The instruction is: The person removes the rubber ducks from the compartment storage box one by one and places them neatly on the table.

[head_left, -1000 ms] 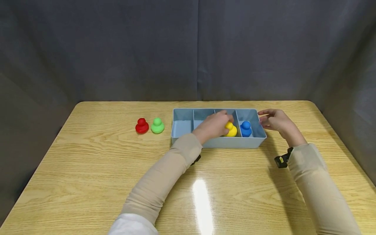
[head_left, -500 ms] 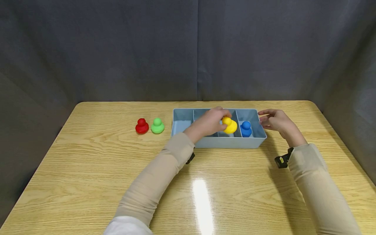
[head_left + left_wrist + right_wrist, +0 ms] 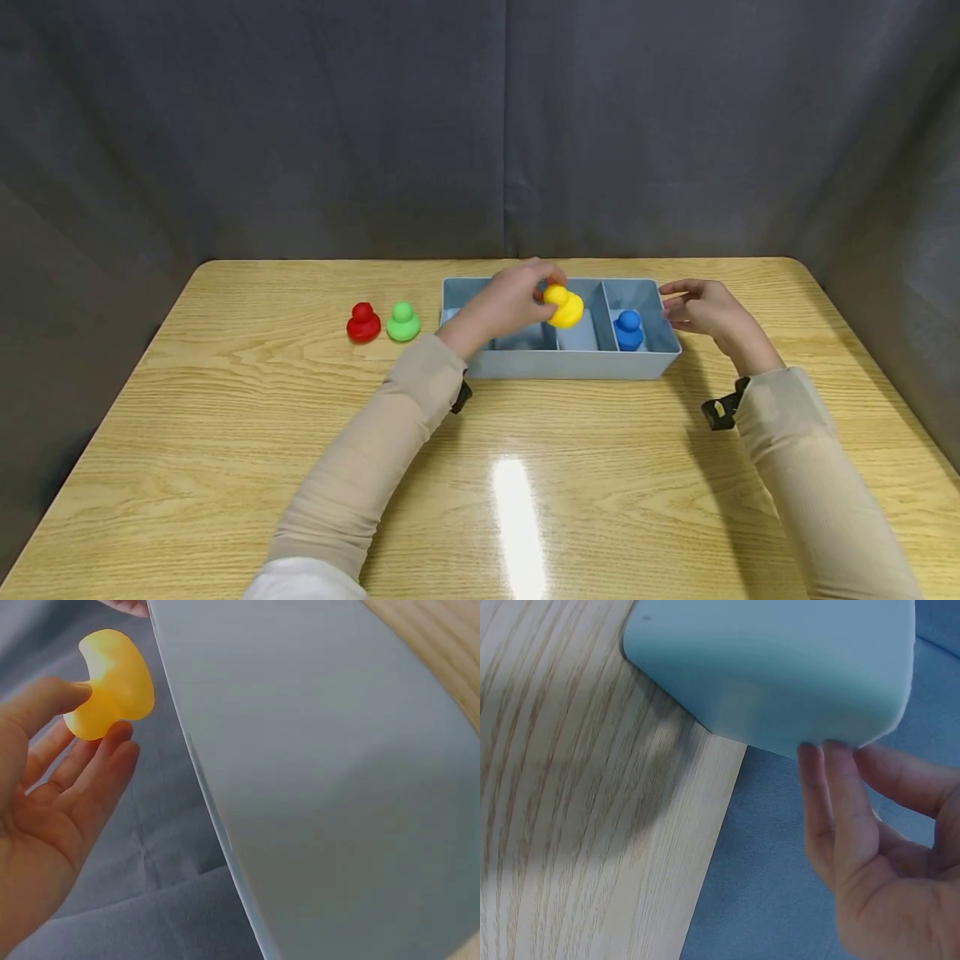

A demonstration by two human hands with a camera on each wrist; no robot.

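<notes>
Nearest the person, two beige sleeves reach across the wooden tabletop [image 3: 225, 433] toward one pale blue tray [image 3: 570, 364], which serves as the landmark here. The tray has four compartments in a row, set apart by three dividers.

The left hand [image 3: 504, 302] is raised over the tray's middle compartments and pinches one yellow toy [image 3: 563, 305] between thumb and fingertips; the wrist view shows the thumb on one side of the toy's neck and the fingers [image 3: 105, 761] under its base, the rest of the hand only loosely bent. The yellow toy hangs in the air above the tray, clear of the floor of the compartment under it.

The right hand [image 3: 701, 310] is at the tray's right end, well apart from the left hand. Its fingers are fairly straight and their tips touch the outer wall near the corner, as the right wrist view shows [image 3: 832, 795]; it holds nothing.

One blue toy [image 3: 627, 329] stands upright in the rightmost compartment.

To the left of the tray, off it on the tabletop, stand one green toy [image 3: 402, 322], the nearer to the tray, and one red toy [image 3: 363, 323] just beside it on its far side. That makes four toys: one in the tray, one held, two outside.

Beyond the tray hangs a grey cloth backdrop [image 3: 480, 125].
</notes>
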